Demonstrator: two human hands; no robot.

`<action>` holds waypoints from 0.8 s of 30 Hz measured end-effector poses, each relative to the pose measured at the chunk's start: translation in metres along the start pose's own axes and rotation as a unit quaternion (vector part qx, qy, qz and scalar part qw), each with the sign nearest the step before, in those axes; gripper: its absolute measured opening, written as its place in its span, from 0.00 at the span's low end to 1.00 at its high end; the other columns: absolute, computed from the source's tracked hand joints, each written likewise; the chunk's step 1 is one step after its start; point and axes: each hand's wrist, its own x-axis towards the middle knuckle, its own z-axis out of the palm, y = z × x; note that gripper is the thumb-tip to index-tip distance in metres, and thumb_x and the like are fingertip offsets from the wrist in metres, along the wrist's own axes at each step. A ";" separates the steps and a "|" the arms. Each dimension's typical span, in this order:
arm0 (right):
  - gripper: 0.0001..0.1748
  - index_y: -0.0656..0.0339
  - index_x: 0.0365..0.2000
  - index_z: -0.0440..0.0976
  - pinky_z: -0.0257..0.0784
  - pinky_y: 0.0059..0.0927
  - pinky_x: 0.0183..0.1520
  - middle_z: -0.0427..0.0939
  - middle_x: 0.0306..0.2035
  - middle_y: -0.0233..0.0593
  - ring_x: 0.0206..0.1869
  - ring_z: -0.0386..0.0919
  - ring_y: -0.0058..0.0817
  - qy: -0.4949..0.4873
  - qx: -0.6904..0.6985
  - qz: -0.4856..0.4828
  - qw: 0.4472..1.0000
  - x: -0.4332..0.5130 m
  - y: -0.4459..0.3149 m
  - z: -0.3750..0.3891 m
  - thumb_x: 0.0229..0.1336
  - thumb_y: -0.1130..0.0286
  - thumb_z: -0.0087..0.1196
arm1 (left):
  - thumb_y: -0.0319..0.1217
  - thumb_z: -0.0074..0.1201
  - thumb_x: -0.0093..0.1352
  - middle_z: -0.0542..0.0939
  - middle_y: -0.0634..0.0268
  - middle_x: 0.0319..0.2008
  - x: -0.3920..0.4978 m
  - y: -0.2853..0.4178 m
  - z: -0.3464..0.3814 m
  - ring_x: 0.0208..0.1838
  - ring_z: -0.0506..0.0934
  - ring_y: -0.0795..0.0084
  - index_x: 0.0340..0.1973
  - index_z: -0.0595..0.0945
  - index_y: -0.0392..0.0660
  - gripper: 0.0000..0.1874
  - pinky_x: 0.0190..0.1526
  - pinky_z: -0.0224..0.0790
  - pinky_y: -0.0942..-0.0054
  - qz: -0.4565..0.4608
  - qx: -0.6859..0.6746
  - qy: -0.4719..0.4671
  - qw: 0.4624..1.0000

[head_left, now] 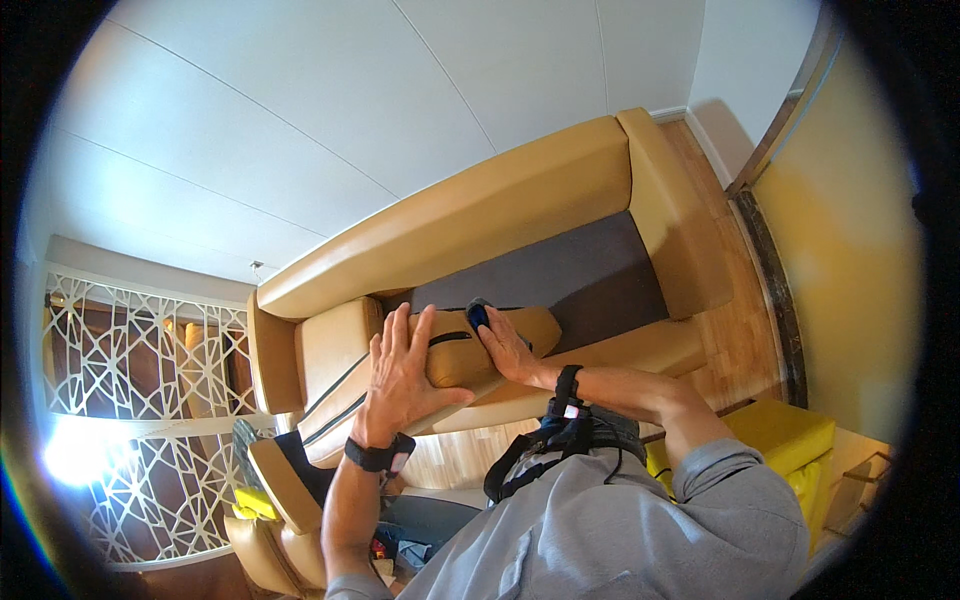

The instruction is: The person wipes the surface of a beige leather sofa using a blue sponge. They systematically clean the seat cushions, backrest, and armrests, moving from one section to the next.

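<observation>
A tan leather sofa [450, 217] with a dark fabric seat base [555, 270] stands before me. Over its middle lies a tan cushion [459, 360] with a dark opening or strip on its upper side. My left hand [397, 375] is at the cushion's left end, palm down, fingers spread, with nothing in its grasp. At the cushion's right side, my right hand [510, 349] rests beside a dark blue and grey object [478, 313], which lies at its fingertips; whether the hand grips it cannot be told.
Another tan seat cushion [337, 337] fills the sofa's left end. Loose tan cushions [277, 559] lie at the lower left, near a white lattice screen [150, 352]. A yellow padded block [780, 435] stands at the right, by the yellow wall [832, 247].
</observation>
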 end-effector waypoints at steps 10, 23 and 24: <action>0.43 0.74 0.80 0.53 0.42 0.52 0.88 0.54 0.82 0.67 0.85 0.50 0.60 -0.012 -0.018 -0.007 1.000 -0.006 -0.005 -0.004 0.85 0.45 0.34 | 0.52 0.88 0.42 0.61 0.27 0.75 0.015 0.012 -0.006 0.76 0.63 0.23 0.84 0.61 0.60 0.76 0.75 0.60 0.29 -0.021 0.004 -0.126 0.992; 0.37 0.71 0.74 0.66 0.54 0.55 0.83 0.65 0.76 0.64 0.79 0.61 0.61 0.057 -0.088 -0.133 0.986 -0.006 -0.093 -0.060 0.81 0.49 0.47 | 0.35 0.90 0.43 0.76 0.47 0.66 0.022 0.013 -0.079 0.68 0.77 0.46 0.80 0.67 0.44 0.69 0.72 0.73 0.49 -0.001 -0.121 0.022 0.992; 0.36 0.69 0.73 0.67 0.56 0.56 0.81 0.66 0.74 0.63 0.77 0.62 0.61 0.057 -0.100 -0.181 0.977 -0.004 -0.112 -0.074 0.80 0.50 0.49 | 0.32 0.89 0.41 0.77 0.49 0.66 0.015 0.009 -0.090 0.68 0.78 0.51 0.81 0.66 0.44 0.71 0.72 0.74 0.53 -0.017 -0.135 0.040 0.990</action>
